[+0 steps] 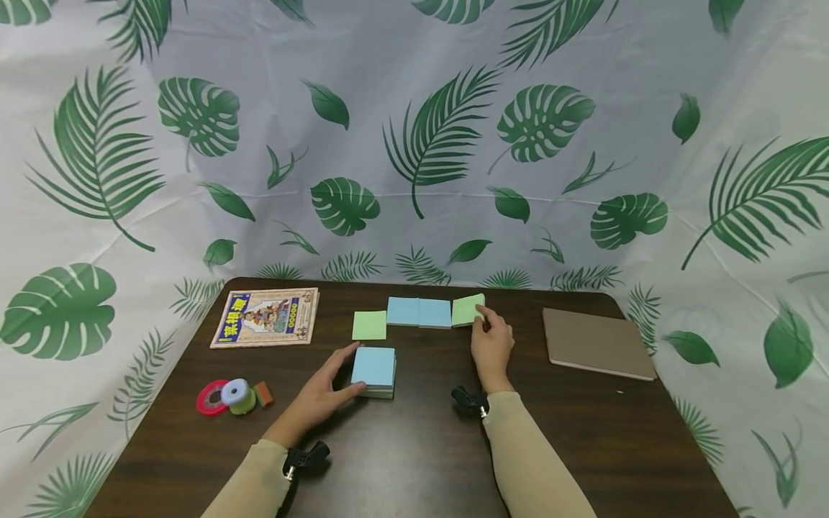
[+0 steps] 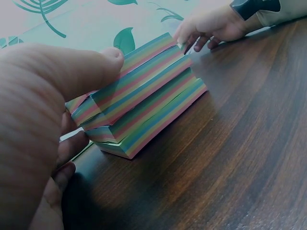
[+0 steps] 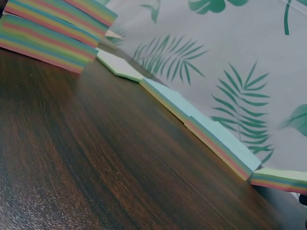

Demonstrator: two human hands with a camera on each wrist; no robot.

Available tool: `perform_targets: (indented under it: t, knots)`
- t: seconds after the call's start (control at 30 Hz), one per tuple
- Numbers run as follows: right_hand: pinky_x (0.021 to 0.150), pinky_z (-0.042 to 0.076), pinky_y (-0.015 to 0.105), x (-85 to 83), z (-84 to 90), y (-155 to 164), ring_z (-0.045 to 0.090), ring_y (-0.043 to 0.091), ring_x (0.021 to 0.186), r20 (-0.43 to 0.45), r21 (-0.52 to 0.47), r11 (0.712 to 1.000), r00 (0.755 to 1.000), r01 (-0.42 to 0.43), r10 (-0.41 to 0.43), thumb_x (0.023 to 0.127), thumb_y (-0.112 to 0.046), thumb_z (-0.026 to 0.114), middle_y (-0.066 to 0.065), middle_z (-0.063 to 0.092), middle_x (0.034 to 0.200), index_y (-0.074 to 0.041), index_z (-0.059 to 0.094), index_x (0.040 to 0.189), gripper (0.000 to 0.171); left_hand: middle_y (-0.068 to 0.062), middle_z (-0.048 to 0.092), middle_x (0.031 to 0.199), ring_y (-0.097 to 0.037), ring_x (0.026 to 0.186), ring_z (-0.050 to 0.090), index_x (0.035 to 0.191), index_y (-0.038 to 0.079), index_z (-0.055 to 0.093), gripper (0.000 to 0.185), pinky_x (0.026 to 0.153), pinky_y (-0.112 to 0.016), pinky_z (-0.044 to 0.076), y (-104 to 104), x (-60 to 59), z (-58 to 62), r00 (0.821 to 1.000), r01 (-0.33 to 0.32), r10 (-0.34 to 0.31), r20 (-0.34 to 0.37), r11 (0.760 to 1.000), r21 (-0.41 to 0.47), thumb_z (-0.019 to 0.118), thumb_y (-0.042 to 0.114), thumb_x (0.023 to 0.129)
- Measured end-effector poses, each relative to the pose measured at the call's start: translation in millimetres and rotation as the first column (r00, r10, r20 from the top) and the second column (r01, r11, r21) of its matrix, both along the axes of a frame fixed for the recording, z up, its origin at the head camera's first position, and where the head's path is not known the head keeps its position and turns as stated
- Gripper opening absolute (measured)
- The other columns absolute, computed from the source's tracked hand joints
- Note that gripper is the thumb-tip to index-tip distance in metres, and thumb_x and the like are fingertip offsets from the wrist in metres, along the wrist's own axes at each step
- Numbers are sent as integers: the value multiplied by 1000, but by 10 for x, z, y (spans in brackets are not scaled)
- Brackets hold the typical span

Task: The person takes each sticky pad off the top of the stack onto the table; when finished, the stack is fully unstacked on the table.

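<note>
the left hand (image 1: pixel 322 392) cups the stack (image 1: pixel 373 370) of sticky notes, thumb on its far edge, fingers curled at the near side; the right hand (image 1: pixel 492 344), ahead of it, pinches the green pad (image 1: pixel 468 309) at the row's end; best to press the stack flat and set the pad square beside the blue pads (image 1: pixel 419 312)

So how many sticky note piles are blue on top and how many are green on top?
Blue on top: 3, the big stack under the left hand, and two in the back row.
Green on top: 2, one at the row's left, one at the right hand.
Total: 5
</note>
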State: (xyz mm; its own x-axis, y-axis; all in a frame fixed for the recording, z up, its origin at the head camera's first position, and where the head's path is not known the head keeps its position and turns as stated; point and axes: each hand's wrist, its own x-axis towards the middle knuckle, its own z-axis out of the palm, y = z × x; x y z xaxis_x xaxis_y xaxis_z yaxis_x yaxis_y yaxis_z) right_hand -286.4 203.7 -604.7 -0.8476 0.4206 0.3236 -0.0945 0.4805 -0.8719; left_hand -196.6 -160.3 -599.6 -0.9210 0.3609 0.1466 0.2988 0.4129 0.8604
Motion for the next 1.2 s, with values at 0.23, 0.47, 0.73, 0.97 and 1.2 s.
perform_targets:
  t: [0.23, 0.47, 0.73, 0.97, 1.2]
  knots:
    - [105, 27, 60, 16, 9, -26, 54, 38, 105, 54, 73, 997, 998, -31, 27, 109, -20, 66, 17, 73, 110, -14, 68, 146, 37, -12, 42, 173, -42, 161, 37, 170, 18, 37, 83, 125, -74, 29, 0, -20, -14, 1000, -3, 3, -15, 1000, -10, 80, 35, 101]
    - [111, 31, 64, 26, 29, -46, 53, 45, 126, 166, 216, 974, 985, -71, 35, 109, -28, 68, 19, 71, 137, -11, 64, 149, 44, -12, 42, 173, -42, 160, 37, 169, 15, 39, 82, 125, -74, 30, 2, -28, -39, 1000, -9, 9, -21, 1000, -18, 80, 35, 101]
    - [112, 32, 68, 27, 31, -74, 46, 48, 133, 251, 365, 919, 966, -151, 59, 108, -31, 68, 24, 56, 144, -10, 60, 154, 51, -11, 44, 172, -41, 159, 39, 169, 15, 38, 82, 125, -73, 31, -1, -14, -21, 1000, -17, 17, -12, 1000, -15, 79, 36, 101]
    - [112, 31, 67, 39, 54, -75, 45, 47, 131, 240, 335, 931, 969, -146, 66, 107, -30, 69, 23, 56, 144, -11, 61, 153, 51, -11, 43, 172, -40, 159, 39, 170, 14, 38, 83, 125, -72, 30, 10, -23, -15, 1000, -11, 11, -9, 1000, -11, 79, 37, 102]
    - [111, 31, 65, 36, 61, -76, 45, 47, 131, 208, 275, 954, 976, -122, 65, 107, -28, 68, 23, 55, 145, -10, 61, 151, 48, -13, 45, 170, -41, 158, 40, 169, 12, 39, 82, 125, -72, 31, 28, -20, -3, 1000, -13, 13, -10, 1000, -5, 80, 35, 101]
